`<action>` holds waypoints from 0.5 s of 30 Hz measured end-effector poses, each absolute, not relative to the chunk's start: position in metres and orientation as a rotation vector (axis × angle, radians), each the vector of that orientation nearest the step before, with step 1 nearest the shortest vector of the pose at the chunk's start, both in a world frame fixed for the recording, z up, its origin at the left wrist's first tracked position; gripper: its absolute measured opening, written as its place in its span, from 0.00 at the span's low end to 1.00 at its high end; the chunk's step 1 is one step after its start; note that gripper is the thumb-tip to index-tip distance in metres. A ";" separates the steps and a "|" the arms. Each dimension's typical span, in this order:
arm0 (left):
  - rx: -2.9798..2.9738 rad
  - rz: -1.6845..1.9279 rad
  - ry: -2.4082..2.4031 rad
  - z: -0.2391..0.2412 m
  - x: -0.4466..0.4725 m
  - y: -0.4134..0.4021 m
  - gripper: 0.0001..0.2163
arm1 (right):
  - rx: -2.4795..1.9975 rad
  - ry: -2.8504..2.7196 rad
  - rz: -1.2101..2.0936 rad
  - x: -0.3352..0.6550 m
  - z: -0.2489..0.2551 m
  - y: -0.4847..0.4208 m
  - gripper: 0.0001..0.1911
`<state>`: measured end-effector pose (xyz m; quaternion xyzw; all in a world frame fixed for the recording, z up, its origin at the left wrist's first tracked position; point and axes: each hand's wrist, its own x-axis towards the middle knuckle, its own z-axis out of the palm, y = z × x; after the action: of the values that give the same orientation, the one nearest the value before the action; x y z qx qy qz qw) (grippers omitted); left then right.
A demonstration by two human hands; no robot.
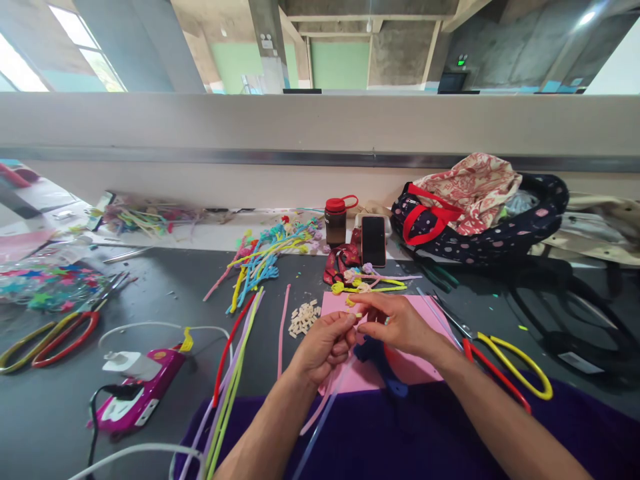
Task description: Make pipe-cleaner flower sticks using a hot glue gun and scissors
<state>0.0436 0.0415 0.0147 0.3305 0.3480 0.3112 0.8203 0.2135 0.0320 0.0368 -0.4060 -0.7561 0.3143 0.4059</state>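
My left hand (pixel 330 343) is closed in a pinch above a pink sheet (pixel 423 373). A small pale yellow piece shows at its fingertips, too small to name. Close beside it, my right hand (pixel 400 325) has its thumb and forefinger apart around those fingertips. A pink pipe cleaner (pixel 316 417) hangs below my left hand; whether it is held is unclear. Under my hands lies a blue glue gun (pixel 384 367), with a long clear glue stick (pixel 320 427) running toward me. A heap of small pale blocks (pixel 303 319) sits left of the sheet.
Loose pipe cleaners (pixel 235 380) lie at left, near a magenta power strip (pixel 143 393). Scissors flank both sides, the right pair (pixel 505 367) partly on the sheet's edge. Behind stand finished pipe-cleaner stems (pixel 270 253), a bottle (pixel 335 223), a phone (pixel 373 241) and a bag (pixel 480 233).
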 end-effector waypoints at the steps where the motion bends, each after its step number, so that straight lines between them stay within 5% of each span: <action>1: 0.700 0.662 0.744 0.015 0.043 0.041 0.11 | -1.000 -1.911 0.797 0.215 0.038 0.032 0.22; 7: 0.695 0.665 0.736 0.012 0.043 0.041 0.09 | -0.905 -1.987 0.682 0.220 0.034 0.034 0.11; 15: 0.696 0.675 0.724 0.012 0.044 0.040 0.09 | -0.885 -1.970 0.735 0.218 0.036 0.036 0.08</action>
<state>0.0437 0.0398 0.0118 0.3271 0.3405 0.3171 0.8225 0.2183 0.0365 0.0358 -0.3525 -0.7850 0.2927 0.4169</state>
